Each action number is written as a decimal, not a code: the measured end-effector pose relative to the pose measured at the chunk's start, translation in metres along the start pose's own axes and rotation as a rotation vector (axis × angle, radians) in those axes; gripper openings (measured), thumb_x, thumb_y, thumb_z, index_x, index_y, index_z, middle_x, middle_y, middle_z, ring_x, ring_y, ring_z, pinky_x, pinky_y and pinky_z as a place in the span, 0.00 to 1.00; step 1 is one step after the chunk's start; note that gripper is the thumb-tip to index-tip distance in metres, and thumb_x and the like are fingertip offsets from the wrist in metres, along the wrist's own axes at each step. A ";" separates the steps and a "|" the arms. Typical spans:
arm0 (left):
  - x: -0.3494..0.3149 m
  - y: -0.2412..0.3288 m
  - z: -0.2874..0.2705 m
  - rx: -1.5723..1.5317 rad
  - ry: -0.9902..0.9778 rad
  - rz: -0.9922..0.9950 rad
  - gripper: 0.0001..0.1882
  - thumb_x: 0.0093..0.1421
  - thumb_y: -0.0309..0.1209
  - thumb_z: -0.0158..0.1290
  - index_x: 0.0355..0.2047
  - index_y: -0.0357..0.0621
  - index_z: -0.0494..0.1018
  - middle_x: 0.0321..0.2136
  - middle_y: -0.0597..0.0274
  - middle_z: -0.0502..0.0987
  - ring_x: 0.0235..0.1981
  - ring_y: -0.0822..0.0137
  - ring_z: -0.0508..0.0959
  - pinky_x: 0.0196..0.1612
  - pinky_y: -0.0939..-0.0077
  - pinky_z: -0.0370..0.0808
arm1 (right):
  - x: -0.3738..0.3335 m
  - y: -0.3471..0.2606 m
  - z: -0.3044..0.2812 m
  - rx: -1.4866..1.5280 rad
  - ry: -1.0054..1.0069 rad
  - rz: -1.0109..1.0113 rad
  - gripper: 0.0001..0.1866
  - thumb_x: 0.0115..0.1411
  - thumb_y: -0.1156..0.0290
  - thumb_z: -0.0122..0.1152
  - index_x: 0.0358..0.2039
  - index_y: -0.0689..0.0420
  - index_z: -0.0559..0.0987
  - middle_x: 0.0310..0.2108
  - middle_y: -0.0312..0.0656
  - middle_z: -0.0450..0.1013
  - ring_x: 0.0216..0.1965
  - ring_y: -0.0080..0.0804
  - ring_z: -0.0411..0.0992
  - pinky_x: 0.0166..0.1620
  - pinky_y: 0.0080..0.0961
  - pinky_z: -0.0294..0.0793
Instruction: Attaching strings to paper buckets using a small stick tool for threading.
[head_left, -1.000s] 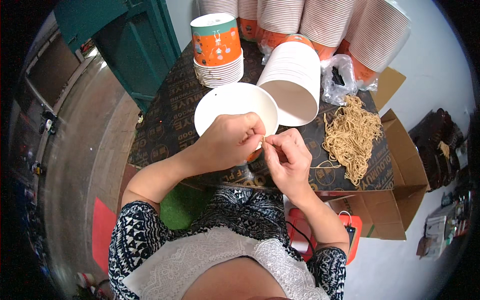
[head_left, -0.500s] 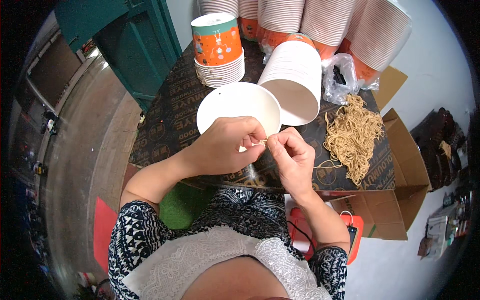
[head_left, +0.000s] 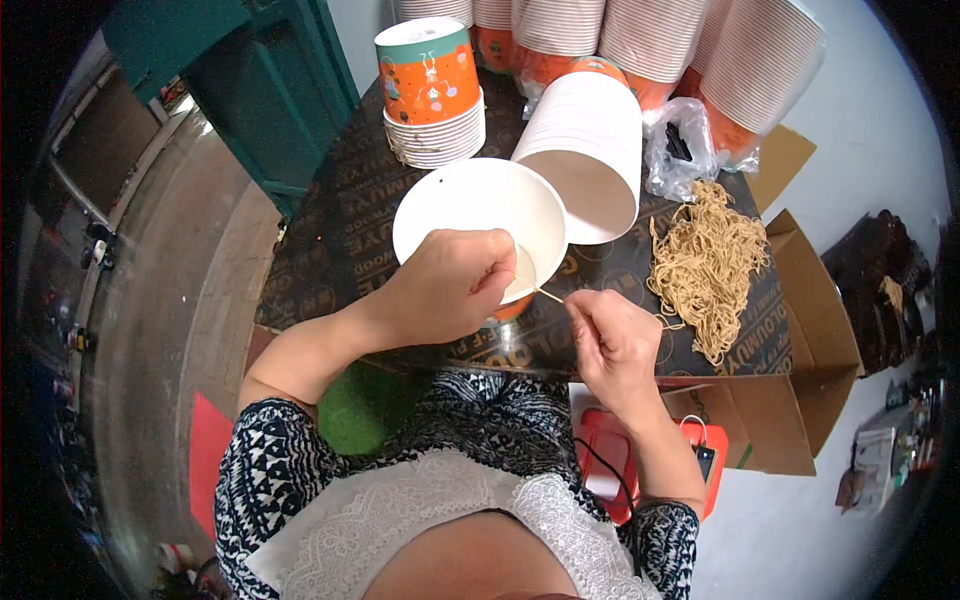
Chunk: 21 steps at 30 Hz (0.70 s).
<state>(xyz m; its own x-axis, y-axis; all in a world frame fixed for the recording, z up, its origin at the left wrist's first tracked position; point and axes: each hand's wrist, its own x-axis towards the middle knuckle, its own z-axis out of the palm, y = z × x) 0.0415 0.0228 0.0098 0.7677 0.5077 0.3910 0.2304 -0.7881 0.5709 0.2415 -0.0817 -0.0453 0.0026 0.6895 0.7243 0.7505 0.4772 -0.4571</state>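
Observation:
A short length of thin tan string [head_left: 549,295] is pulled taut between my hands. My left hand [head_left: 455,285] is closed with the fingers curled in, gripping the string's end over the near rim of a paper tub. My right hand [head_left: 618,345] pinches the string lower and to the right, above the table's front edge. The paper tub [head_left: 475,195] is white inside with an orange outside, and its mouth faces up. A loose tangled pile of tan string [head_left: 708,275] lies right of my right hand, with a strand trailing toward that hand.
The dark printed tabletop [head_left: 335,250] also carries a stack of orange and green tubs [head_left: 430,90], a tipped stack of white tubs [head_left: 585,150] and a clear plastic bag [head_left: 680,150]. Wrapped tub stacks [head_left: 655,40] line the back. An open cardboard box [head_left: 815,320] stands at right.
My hands have drawn apart: the right moved right and down, stretching the string. My left hand has closed more tightly and barely shifted.

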 end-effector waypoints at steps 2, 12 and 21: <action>0.001 0.001 0.000 0.010 0.016 -0.010 0.05 0.55 0.22 0.54 0.24 0.38 0.69 0.20 0.53 0.74 0.22 0.54 0.77 0.26 0.65 0.72 | -0.001 0.005 0.005 -0.002 0.022 -0.019 0.05 0.52 0.80 0.64 0.31 0.57 0.79 0.21 0.43 0.72 0.21 0.40 0.73 0.25 0.31 0.71; 0.002 -0.082 -0.072 0.355 0.010 0.140 0.22 0.56 0.15 0.48 0.50 0.42 0.75 0.60 0.48 0.69 0.61 0.50 0.67 0.65 0.59 0.62 | -0.006 0.010 0.001 0.295 -0.095 0.273 0.05 0.60 0.75 0.62 0.34 0.64 0.80 0.25 0.46 0.75 0.23 0.32 0.74 0.29 0.27 0.73; -0.050 -0.054 -0.085 0.587 -0.048 0.113 0.11 0.46 0.23 0.65 0.30 0.45 0.76 0.44 0.60 0.80 0.63 0.50 0.67 0.68 0.39 0.52 | -0.020 -0.009 -0.040 0.483 -0.117 0.412 0.07 0.62 0.75 0.58 0.31 0.64 0.81 0.23 0.35 0.73 0.24 0.18 0.68 0.28 0.19 0.66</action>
<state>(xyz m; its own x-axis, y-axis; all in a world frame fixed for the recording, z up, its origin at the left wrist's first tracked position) -0.0604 0.0699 0.0209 0.8297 0.4036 0.3856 0.4266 -0.9040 0.0283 0.2614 -0.1218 -0.0354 0.1344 0.9105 0.3910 0.3213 0.3332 -0.8864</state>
